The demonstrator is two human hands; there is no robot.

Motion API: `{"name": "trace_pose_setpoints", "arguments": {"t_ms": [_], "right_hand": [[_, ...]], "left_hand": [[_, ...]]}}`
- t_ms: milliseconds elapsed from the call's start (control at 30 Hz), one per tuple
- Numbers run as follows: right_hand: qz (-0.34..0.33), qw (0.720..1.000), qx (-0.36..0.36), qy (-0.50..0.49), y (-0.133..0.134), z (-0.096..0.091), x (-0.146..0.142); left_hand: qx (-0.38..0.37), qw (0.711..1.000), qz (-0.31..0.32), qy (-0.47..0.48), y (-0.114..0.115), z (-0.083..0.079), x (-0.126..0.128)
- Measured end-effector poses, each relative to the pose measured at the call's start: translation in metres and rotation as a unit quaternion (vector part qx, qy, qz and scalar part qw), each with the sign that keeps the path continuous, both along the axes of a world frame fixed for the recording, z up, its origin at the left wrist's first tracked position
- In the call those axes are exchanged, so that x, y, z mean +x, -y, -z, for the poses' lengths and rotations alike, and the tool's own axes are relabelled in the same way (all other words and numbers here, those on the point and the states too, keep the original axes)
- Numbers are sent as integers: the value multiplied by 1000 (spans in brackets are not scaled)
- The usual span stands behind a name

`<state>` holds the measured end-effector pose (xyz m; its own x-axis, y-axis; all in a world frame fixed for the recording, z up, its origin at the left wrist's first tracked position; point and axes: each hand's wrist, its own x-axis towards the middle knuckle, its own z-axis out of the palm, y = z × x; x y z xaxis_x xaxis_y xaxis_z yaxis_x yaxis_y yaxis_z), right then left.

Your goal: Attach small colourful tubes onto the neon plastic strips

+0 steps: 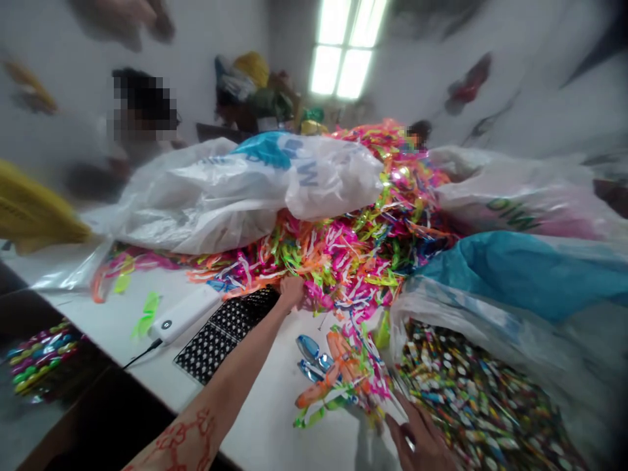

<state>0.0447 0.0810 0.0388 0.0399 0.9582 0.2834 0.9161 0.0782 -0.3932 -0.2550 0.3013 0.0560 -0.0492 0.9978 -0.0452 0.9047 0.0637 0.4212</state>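
My left hand point(292, 292) reaches to the near edge of a big heap of shiny neon strips point(338, 255) in pink, orange and green with white bands. Its fingertips are hidden against the heap, so its grip cannot be made out. My right hand point(422, 433) is low at the right, fingers apart, beside a bag of small multicoloured pieces point(466, 386). Just beyond its fingers lies a small cluster of orange, pink and green strips point(343, 366) with glossy blue pieces point(310, 356). The right hand is partly blurred.
A black patterned sheet point(216, 343) and a white box with a cable point(184, 317) lie on the white table point(265, 399). White plastic bags point(196, 196) and a blue bag point(530, 268) crowd the heap. Two people point(142, 108) are across the table.
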Motion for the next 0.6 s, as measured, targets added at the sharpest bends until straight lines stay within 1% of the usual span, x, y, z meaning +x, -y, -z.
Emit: {"name": "trace_pose_setpoints", "arguments": {"t_ms": [67, 133, 233, 333, 467, 533, 600], "right_hand": [[-5, 1000, -8, -10, 3, 0, -5], [3, 1000, -14, -22, 7, 0, -9], [-7, 999, -32, -41, 12, 0, -13], [-21, 997, -39, -60, 11, -3, -21], [-17, 996, -26, -80, 7, -13, -38], [-30, 994, -35, -95, 5, -17, -45], [-41, 992, -44, -115, 4, -17, -51]], "left_hand": [[-2, 1000, -4, -14, -6, -2, 1], [2, 1000, -7, -30, -6, -5, -4], [20, 999, -5, -39, 3, -9, -18], [36, 999, 8, -37, 19, -14, -37], [77, 996, 32, -11, 38, -23, -60], [102, 994, 46, 17, 42, -31, -68], [131, 989, 50, 53, 42, -40, -75]]}}
